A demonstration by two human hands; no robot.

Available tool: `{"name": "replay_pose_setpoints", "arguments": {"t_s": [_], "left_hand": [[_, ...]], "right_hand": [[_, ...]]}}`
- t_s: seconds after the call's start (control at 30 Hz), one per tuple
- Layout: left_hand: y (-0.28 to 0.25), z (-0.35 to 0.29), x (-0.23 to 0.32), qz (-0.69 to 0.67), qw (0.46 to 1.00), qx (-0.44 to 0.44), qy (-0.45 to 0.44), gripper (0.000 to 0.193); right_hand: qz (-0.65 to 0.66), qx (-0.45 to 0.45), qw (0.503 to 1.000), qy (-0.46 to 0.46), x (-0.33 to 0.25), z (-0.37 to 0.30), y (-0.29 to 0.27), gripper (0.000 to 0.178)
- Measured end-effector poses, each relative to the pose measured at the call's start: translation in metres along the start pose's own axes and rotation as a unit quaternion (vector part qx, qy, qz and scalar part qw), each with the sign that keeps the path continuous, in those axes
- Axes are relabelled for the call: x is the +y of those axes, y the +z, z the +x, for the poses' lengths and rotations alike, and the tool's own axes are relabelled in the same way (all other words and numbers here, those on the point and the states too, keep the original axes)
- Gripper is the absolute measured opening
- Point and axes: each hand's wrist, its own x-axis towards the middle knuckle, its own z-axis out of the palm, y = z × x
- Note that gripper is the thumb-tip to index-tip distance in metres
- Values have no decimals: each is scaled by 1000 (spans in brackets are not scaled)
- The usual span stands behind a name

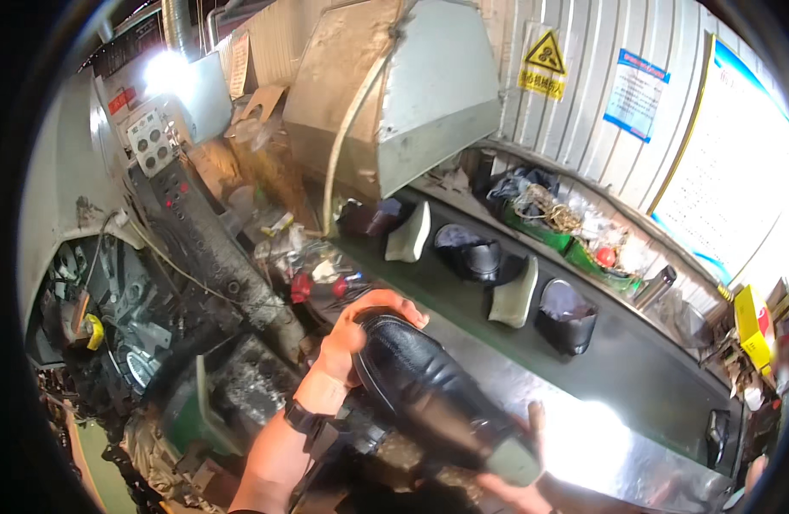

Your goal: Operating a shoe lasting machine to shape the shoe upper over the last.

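Note:
A black leather shoe (412, 368) lies slantwise between my two hands, its toe up to the left. My left hand (343, 343), with a dark band on its wrist, is closed round the toe end. At the other end my right hand (519, 488) grips the heel, thumb on one side and fingers beneath, slightly blurred. A pale greenish shoe last (512, 463) shows in the shoe's opening. Below the shoe, dark machine parts are partly hidden by it.
Beyond a shiny metal ledge (574, 428), a dark conveyor belt (634, 377) carries black shoe uppers (568, 319) and pale curved pieces (514, 293). Green bins (600, 262) of scraps stand behind it. At left is a machine with a button panel (152, 143); a metal hood (437, 94) rises behind.

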Motion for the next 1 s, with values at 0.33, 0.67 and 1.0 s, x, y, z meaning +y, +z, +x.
{"name": "replay_pose_setpoints", "arguments": {"t_s": [0.33, 0.67, 1.0], "left_hand": [[28, 78, -97, -216, 931, -30, -292, 128], [7, 108, -218, 65, 929, -64, -359, 44], [-72, 9, -289, 435, 794, -153, -397, 47]], "right_hand": [[-304, 87, 938, -143, 47, -39, -8, 80], [-192, 308, 928, -88, 30, -52, -71, 122], [91, 704, 705, 0, 45, -33, -415, 35]]}}
